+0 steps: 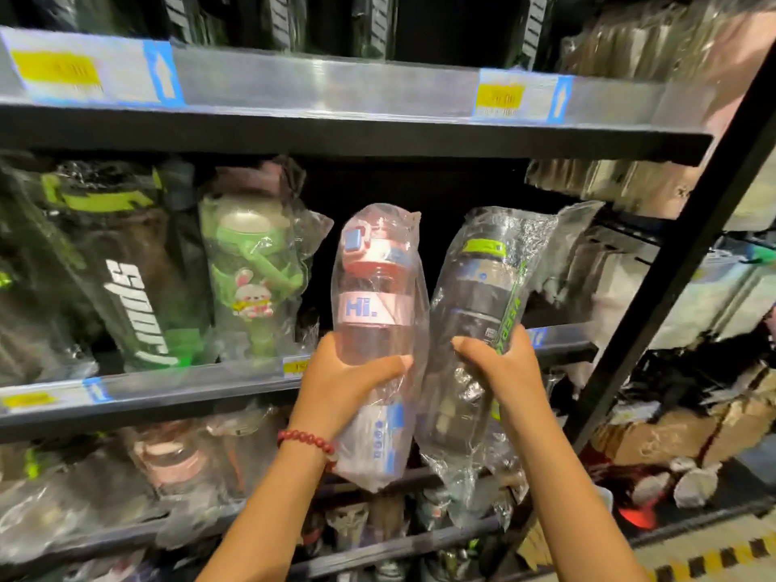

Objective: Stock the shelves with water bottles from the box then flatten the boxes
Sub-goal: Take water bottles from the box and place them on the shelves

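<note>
pink bottle [375, 312]: clear glossy plastic, in a crinkled transparent film bag. dark bottle [478, 304]: smoky translucent plastic, same glossy film. shelf edge [336, 84]: shiny metal-look strip with paper labels. upright [672, 266]: matt black. boxes [672, 430]: rough brown cardboard.

head: worn, faces forward-down | close on shelf [357, 136] | single view

Pink clear water bottle [375, 296] in plastic wrap, "Hi." band, red lid, upright before the middle shelf [189, 386], dark clear bottle [478, 304] with lime-green cap band, wrapped too, tilted right, just beside it, both held off the shelf
</note>
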Tool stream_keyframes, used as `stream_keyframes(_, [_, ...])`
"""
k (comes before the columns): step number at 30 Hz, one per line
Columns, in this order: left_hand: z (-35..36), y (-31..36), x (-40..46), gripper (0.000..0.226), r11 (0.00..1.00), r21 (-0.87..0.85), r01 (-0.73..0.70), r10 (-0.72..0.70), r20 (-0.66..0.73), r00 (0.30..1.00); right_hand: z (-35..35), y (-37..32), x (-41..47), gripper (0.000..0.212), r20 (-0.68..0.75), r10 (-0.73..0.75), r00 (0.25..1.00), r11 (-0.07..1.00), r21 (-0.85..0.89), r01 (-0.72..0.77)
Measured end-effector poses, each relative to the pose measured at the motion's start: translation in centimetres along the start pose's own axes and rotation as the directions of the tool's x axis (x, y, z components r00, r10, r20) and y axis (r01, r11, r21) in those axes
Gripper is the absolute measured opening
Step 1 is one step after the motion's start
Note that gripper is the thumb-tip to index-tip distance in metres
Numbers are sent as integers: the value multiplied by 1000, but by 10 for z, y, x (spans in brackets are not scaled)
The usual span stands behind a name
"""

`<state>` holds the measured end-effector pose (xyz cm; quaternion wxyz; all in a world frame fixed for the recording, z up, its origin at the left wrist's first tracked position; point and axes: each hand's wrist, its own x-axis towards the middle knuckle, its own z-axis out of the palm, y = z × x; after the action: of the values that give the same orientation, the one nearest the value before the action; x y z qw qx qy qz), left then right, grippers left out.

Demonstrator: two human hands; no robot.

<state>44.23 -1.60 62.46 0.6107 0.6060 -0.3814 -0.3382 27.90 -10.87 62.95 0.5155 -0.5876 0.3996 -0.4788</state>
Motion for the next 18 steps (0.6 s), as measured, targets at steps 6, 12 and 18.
stream_keyframes(6, [20, 30, 39, 50, 999, -46, -22, 22, -5, 1000, -9, -20, 63, 61, 125, 3, 992, 999, 37, -8])
stream_keyframes(12, [35, 45, 72, 46, 992, -118, 47, -47, 0, 999, -17, -27, 111, 41, 247, 32, 968, 980, 183, -79])
stream_keyframes(18, [49, 52, 100, 47, 991, -119, 69, -85, -135, 987, -27, -27, 156, 20, 282, 76, 956, 956, 252, -150])
